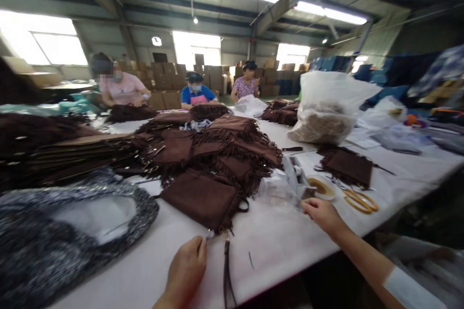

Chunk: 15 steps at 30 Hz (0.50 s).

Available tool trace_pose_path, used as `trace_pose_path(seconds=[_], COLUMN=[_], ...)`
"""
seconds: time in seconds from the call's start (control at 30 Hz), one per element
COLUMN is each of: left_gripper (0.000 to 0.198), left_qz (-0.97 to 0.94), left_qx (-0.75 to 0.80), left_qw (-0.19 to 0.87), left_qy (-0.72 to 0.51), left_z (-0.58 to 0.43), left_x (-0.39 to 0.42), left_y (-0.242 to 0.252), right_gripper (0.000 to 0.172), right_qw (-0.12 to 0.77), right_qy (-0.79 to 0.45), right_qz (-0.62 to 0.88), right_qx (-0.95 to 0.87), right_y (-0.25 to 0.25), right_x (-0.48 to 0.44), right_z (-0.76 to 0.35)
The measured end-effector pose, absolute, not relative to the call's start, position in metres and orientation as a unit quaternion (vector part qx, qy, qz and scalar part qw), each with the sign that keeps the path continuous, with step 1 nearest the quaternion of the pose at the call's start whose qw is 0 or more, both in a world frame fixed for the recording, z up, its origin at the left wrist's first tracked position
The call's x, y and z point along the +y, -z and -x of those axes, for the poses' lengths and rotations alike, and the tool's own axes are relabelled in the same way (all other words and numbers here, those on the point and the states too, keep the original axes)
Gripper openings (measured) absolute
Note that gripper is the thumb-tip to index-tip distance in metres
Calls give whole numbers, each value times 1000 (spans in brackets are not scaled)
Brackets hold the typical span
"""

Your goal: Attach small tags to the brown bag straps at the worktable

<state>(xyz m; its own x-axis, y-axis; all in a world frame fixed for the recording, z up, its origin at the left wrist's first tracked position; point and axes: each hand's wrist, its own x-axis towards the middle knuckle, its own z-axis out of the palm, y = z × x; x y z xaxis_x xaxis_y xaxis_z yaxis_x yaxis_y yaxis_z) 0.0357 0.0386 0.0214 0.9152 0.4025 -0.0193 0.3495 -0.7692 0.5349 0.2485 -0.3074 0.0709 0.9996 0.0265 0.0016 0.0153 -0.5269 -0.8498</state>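
Near the front of the white table, my left hand [186,268] is closed by the lower corner of a dark brown fringed pouch [203,198], pinching something small and pale at its fingertips. A dark wrist strap [227,270] hangs from the pouch's corner toward the table edge. My right hand [321,215] is closed beside a tape roll [321,187], its fingers at the tape dispenser [297,176] and a crumpled clear plastic bag [277,188]; what they pinch is too small to name.
Brown fringed pouches [235,140] lie heaped behind. Yellow-handled scissors [360,201] and another pouch [346,166] lie right. A filled plastic bag [326,106] stands behind them. Black-and-white fabric [32,246] covers the left front. Several people sit across the white table [282,246].
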Motion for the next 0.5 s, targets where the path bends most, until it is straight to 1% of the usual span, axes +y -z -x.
trace_pose_path(seconds=[0.07,0.1,0.17,0.23,0.3,0.4,0.43,0.5], left_gripper=[32,32,33,34,34,35,33,24], left_qz=[-946,-949,-955,-960,-964,-968,-967,-961], left_qx=[212,216,216,207,191,167,159,171], left_qw=[237,220,194,176,167,173,184,196], left_qy=[-57,-61,-67,-72,-74,-76,-80,-93], left_z=[-33,-32,-30,-28,-25,-20,-18,-18], left_x=[32,29,25,24,24,22,20,18], left_y=[-22,-21,-17,-13,-9,-12,-15,-23], right_gripper=[29,33,29,22,20,18,14,10], right_qw=[537,555,565,568,562,530,518,475], right_qy=[-97,-154,-243,-299,-315,-288,-290,-310], right_qz=[835,811,771,741,737,771,780,809], right_qx=[-73,-105,-167,-197,-203,-204,-198,-157], right_y=[-67,-65,-65,-66,-69,-74,-74,-72], right_x=[-277,-257,-214,-170,-134,-99,-92,-83], right_z=[-220,-204,-172,-148,-133,-121,-120,-125])
